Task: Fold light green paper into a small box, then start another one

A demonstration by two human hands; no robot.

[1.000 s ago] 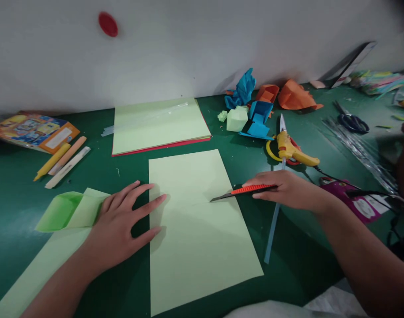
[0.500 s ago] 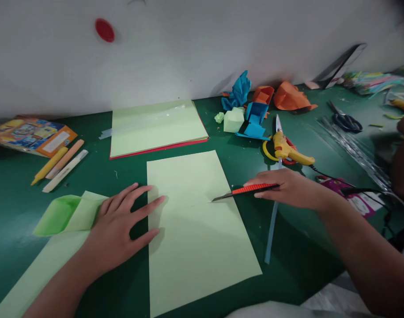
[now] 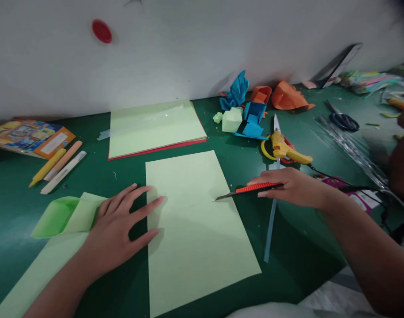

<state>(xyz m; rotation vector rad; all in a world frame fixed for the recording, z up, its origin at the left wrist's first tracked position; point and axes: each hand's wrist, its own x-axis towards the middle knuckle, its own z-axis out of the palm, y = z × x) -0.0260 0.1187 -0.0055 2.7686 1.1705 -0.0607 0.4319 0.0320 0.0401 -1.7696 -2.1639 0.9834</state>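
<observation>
A pale green sheet of paper (image 3: 195, 247) lies flat on the green table in front of me. My left hand (image 3: 118, 225) is spread, its fingertips resting on the sheet's left edge. Beneath and beside that wrist are a folded light green paper piece (image 3: 61, 216) and a long pale green strip (image 3: 46, 269). My right hand (image 3: 284, 187) grips a red and black utility knife (image 3: 254, 188) at the sheet's right side. The knife's blade points left, its tip over the upper middle of the sheet near a faint line. Whether the tip touches is hard to tell.
Behind lies a stack of pale green paper (image 3: 149, 132). Crumpled blue paper (image 3: 236, 92) and orange paper (image 3: 288, 96) sit back right, near a yellow glue gun (image 3: 289, 152) with a cord. Dark scissors (image 3: 344, 121) are farther right. Markers (image 3: 64, 172) lie left. Another person's arm (image 3: 402, 154) shows at the right edge.
My right hand and the knife have shifted slightly right along the sheet, the blade tip moving toward the right edge. My left hand stays in place; the view has shifted a little.
</observation>
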